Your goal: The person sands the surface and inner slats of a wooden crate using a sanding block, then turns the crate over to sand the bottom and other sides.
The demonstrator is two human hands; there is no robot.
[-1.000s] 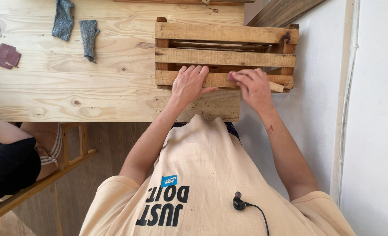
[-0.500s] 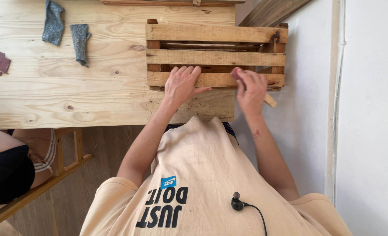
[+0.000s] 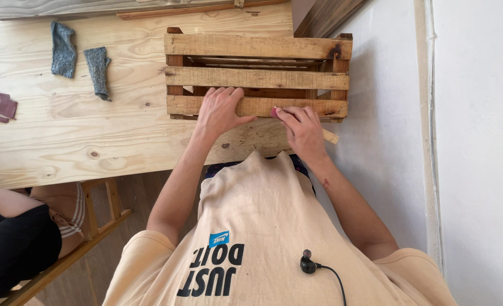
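Note:
A slatted wooden crate (image 3: 257,78) lies on its side at the right end of a pale wooden table (image 3: 81,136). My left hand (image 3: 218,109) rests flat on the crate's nearest slat, fingers spread over its top edge. My right hand (image 3: 302,129) is closed on a small reddish piece of sandpaper (image 3: 274,111), pressed against the same slat just right of the left hand. A short wooden stick (image 3: 330,136) pokes out under my right hand by the crate's lower right corner.
Two grey cloth pieces (image 3: 63,49) (image 3: 98,70) lie on the table at the left, with dark red sandpaper scraps (image 3: 2,106) near the left edge. A white wall (image 3: 466,113) rises on the right. Another person (image 3: 13,238) sits on a wooden bench (image 3: 93,232) at lower left.
My right hand slid left along the nearest slat with the sandpaper, toward my left hand. The view shifted, so the crate sits further left and lower.

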